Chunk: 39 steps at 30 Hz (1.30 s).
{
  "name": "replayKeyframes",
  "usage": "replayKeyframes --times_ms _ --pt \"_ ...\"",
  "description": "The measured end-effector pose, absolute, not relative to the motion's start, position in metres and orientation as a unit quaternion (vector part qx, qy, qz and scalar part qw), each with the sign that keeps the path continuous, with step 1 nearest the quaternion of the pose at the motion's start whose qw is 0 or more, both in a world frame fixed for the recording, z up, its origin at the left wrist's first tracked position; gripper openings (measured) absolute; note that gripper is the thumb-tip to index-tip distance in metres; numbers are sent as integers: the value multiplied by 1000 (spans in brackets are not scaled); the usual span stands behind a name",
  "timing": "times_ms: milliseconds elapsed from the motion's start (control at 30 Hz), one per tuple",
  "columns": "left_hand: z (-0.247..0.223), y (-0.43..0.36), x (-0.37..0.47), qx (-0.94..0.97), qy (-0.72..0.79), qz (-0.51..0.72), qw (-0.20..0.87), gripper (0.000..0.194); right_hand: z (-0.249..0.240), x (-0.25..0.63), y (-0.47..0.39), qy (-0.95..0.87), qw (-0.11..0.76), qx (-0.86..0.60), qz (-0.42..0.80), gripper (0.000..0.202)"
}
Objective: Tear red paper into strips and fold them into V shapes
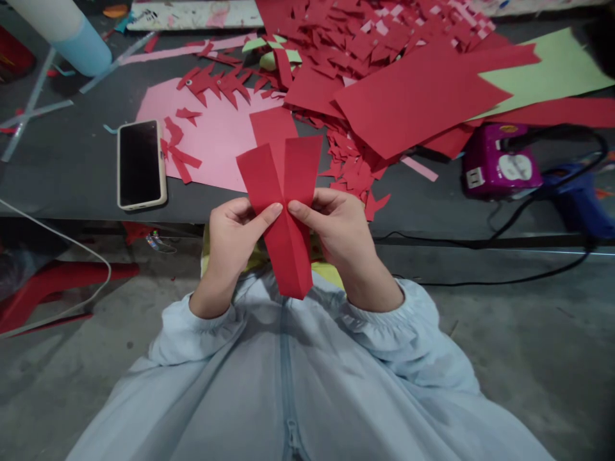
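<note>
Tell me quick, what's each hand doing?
Left hand: closed, holding the folded red paper.
Right hand: closed, holding the same paper.

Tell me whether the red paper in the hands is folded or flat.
Folded: the red paper shows a lengthwise crease, its upper flaps spread apart.

Matt, creased red paper (289, 250); glossy, plastic-looking purple box (500, 163); smooth, glossy phone screen (139, 164); gathered cloth sleeves (401, 333).

We wear a pale blue fabric jacket (240, 384) with gathered elastic cuffs and a blue-grey front zipper (288, 371).
</note>
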State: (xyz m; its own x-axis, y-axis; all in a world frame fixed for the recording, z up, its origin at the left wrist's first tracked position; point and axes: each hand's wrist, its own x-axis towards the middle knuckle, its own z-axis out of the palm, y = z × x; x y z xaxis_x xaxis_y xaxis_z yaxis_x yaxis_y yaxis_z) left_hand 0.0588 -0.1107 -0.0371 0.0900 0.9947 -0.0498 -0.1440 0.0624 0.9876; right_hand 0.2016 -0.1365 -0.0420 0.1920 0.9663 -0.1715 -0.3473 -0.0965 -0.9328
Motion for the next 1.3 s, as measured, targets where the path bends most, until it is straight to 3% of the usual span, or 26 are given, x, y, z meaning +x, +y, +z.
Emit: replayKeyframes --times_ms 533,833,967,1300 --pt "-36 -116 71 456 428 571 531 12 -45 190 -139 -268 650 -478 526 19" --pt "-39 -109 61 445 434 478 620 25 -47 198 -137 -307 624 -488 527 22" --pt "-42 -109 60 453 445 484 602 22 -50 203 -138 -317 595 -489 553 23" --pt "-46 -112 64 463 442 532 555 17 -48 194 -139 -271 638 -488 531 17"
